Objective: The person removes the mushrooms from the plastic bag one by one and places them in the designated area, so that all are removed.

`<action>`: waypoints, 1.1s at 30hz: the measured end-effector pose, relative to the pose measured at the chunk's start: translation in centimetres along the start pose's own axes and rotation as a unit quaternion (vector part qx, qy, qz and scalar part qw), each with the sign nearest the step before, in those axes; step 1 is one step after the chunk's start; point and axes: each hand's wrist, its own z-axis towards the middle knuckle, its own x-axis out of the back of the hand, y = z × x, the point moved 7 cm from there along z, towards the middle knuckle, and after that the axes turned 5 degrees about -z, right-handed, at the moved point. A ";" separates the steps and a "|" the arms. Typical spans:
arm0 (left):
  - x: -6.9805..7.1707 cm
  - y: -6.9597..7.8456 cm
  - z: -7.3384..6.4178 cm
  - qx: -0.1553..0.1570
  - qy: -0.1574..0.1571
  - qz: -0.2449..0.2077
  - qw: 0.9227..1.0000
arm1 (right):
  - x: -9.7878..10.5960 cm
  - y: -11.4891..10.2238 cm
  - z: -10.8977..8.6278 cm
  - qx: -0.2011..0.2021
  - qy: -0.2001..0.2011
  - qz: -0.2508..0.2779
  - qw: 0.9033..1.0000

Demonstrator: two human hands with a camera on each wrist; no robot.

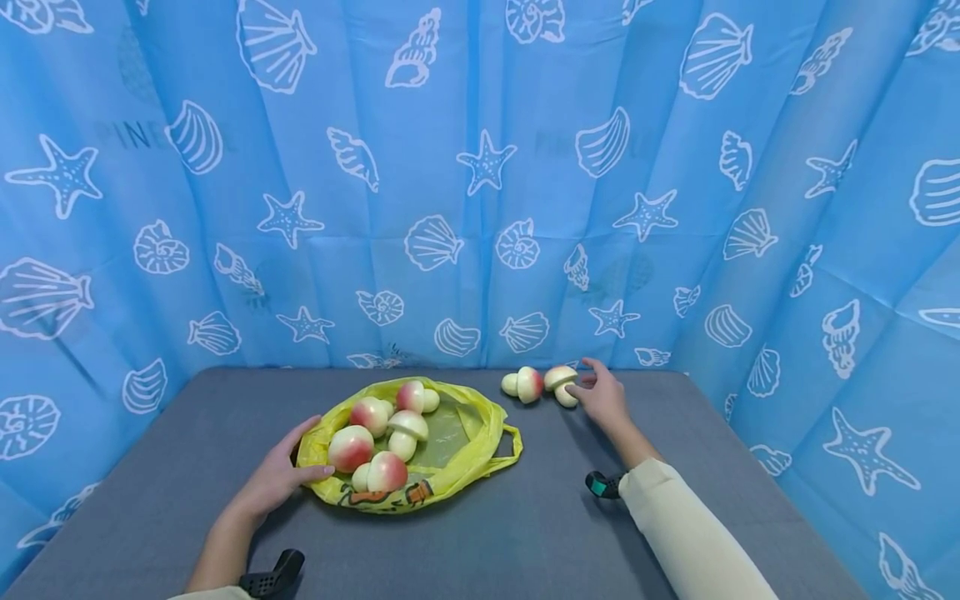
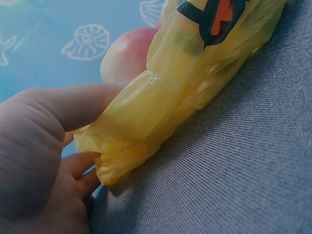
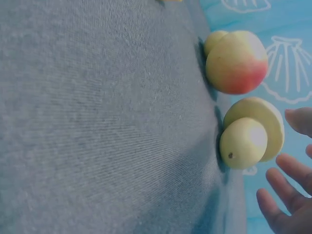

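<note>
Head view: a yellow plastic bag (image 1: 480,457) lies on its side of a grey counter (image 1: 525,533), left of centre, its mouth spread wide. Five mushrooms (image 1: 406,435), cream with red-blushed caps on most of them, lie inside it. Two more sit outside, near the far edge, just beside each other — a left loose mushroom (image 1: 522,384) and a right loose mushroom (image 1: 561,382). A blue curtain (image 1: 450,192) with white shells hangs behind.

The left hand (image 1: 279,475) holds the bag's left end, thumb over the rim; some of its fingers are hidden by the plastic. The right hand (image 1: 603,400) is spread beside the right loose mushroom; the right wrist view shows a gap between them, so it grips nothing.

The work looks part done: five mushrooms in the bag, two out on the counter — whether the bag is being filled or emptied, I cannot tell.
</note>
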 end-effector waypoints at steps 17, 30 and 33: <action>0.0 0.2 0.0 -0.002 0.003 0.013 1.000 | 1.1 -4.2 -2.0 0.077 0.032 0.045 0.995; -0.1 0.2 -0.1 -0.003 0.003 0.012 1.000 | 0.0 -7.8 -2.6 0.104 0.024 0.081 0.991; 0.0 0.1 -0.1 -0.002 0.003 0.011 1.000 | -0.2 -8.8 -2.7 0.114 0.021 0.088 0.989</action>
